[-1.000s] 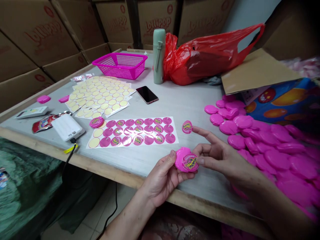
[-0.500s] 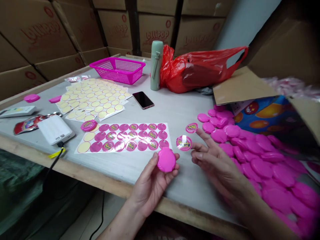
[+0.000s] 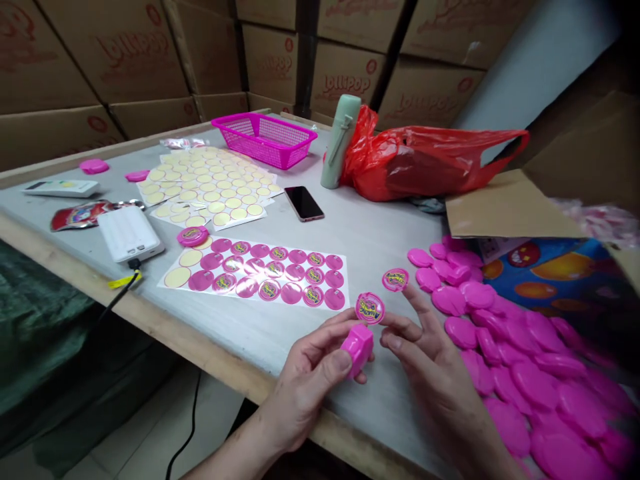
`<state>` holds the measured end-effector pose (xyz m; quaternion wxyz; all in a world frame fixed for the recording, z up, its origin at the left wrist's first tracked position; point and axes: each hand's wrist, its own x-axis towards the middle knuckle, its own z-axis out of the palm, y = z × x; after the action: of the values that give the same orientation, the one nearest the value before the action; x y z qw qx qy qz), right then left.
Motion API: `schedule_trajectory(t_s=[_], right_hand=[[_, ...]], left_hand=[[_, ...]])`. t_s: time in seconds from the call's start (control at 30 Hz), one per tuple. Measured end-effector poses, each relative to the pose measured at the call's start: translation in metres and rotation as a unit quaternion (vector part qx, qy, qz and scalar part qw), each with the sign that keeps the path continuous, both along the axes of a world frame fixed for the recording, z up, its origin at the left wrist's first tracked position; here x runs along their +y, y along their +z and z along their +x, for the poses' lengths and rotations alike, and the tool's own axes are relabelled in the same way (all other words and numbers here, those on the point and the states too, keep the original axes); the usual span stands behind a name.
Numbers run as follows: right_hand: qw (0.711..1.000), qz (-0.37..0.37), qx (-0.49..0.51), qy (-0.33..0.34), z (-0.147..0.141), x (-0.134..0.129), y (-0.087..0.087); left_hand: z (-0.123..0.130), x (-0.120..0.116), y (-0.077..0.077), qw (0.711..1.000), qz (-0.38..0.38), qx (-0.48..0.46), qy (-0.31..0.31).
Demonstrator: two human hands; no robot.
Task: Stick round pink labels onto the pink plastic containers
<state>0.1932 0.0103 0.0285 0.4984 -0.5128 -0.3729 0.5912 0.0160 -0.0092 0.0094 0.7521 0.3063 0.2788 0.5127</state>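
Now the left hand (image 3: 305, 393) is pinching a pink case (image 3: 358, 348) while the right hand (image 3: 430, 353) is spreading by a round sticker (image 3: 370, 308), and a loose pinch could drop it.

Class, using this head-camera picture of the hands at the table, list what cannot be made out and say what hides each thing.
- Flat face of the pink round case in the left hand: turned away and partly behind the fingers.
- Whole pile of pink cases: cut off by the lower right edge, partly behind the right hand.
- Small print on the sticker sheet: too small.
- Contents of the red plastic bag: hidden by the plastic.
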Motion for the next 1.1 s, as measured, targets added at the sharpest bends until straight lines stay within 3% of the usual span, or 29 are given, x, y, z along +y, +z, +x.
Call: schedule_trajectory(t_s=[0.2, 0.37, 0.57, 0.7, 0.8, 0.93, 1.1], right_hand=[[0.998, 0.025, -0.063, -0.004, -0.004, -0.005, -0.006], [0.982, 0.059, -0.177, 0.017, -0.002, -0.01, -0.011], [0.94, 0.166, -0.297, -0.012, 0.013, -0.01, 0.008], [0.893, 0.225, -0.389, 0.034, 0.018, -0.008, 0.021], [0.876, 0.23, -0.42, 0.057, 0.02, -0.008, 0.023], [0.885, 0.204, -0.415, 0.049, 0.022, -0.007, 0.021], [0.938, 0.125, -0.324, 0.005, 0.022, -0.001, 0.023]], left_hand=[[0.001, 0.002, -0.001, 0.999, 0.002, -0.023, 0.042], [-0.001, 0.002, -0.003, 0.998, -0.022, -0.03, 0.056], [-0.004, 0.002, -0.003, 0.999, 0.005, 0.017, -0.033], [-0.005, 0.002, -0.004, 0.997, 0.012, 0.037, -0.063], [-0.005, 0.001, -0.003, 0.996, 0.009, 0.043, -0.074], [-0.004, 0.001, 0.0, 0.997, -0.003, 0.03, -0.076], [0.0, 0.001, -0.001, 0.998, -0.04, -0.008, -0.05]])
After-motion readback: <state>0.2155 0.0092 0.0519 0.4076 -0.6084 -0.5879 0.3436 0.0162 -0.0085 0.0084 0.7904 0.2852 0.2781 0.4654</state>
